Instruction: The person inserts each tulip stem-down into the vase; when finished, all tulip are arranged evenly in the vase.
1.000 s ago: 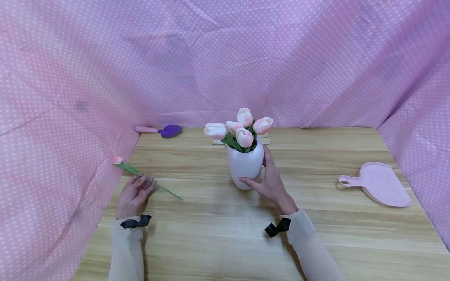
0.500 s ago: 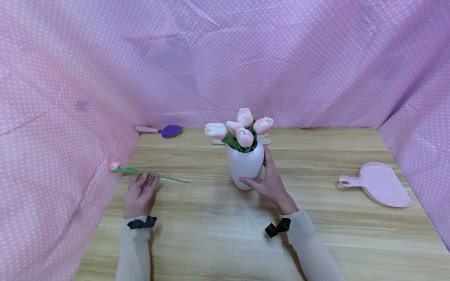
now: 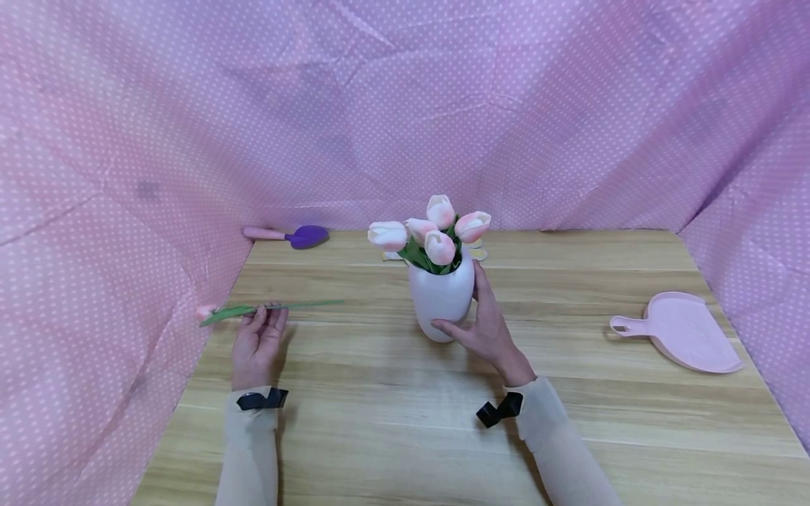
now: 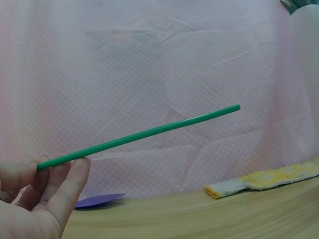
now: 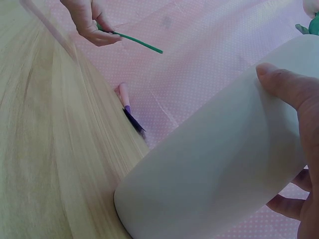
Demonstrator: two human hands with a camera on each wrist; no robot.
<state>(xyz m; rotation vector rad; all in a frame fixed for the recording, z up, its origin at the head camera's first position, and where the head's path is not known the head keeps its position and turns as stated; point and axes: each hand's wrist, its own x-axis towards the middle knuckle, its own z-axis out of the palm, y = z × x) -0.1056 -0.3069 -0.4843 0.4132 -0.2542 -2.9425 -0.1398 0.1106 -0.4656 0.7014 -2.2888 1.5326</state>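
Observation:
My left hand [image 3: 258, 346] pinches the green stem of a single pink-and-white tulip [image 3: 233, 314] between thumb and fingers. Its bloom points left toward the curtain, and the bare stem end reaches right. In the left wrist view the stem [image 4: 149, 132] slants upward, held above the table. My right hand [image 3: 486, 330] grips the side of a white vase [image 3: 439, 302], thumb across the front and fingers round the right side. Several pink-and-white tulips [image 3: 439, 247] with green leaves stand in the vase. The right wrist view shows the vase's base [image 5: 144, 204] down at the wooden tabletop.
A trowel [image 3: 306, 237] with a purple blade and pink handle lies at the back left. Behind the vase, white-and-yellow cloth gloves [image 4: 254, 180] are partly hidden. A pink dustpan [image 3: 692, 332] lies on the right. Pink dotted curtain [image 3: 405, 112] encloses the wooden table [image 3: 380, 436].
The single tulip has turned in my left hand, its stem end swinging up from a downward slant to nearly level. That hand has shifted slightly right. My right hand and the vase have stayed put.

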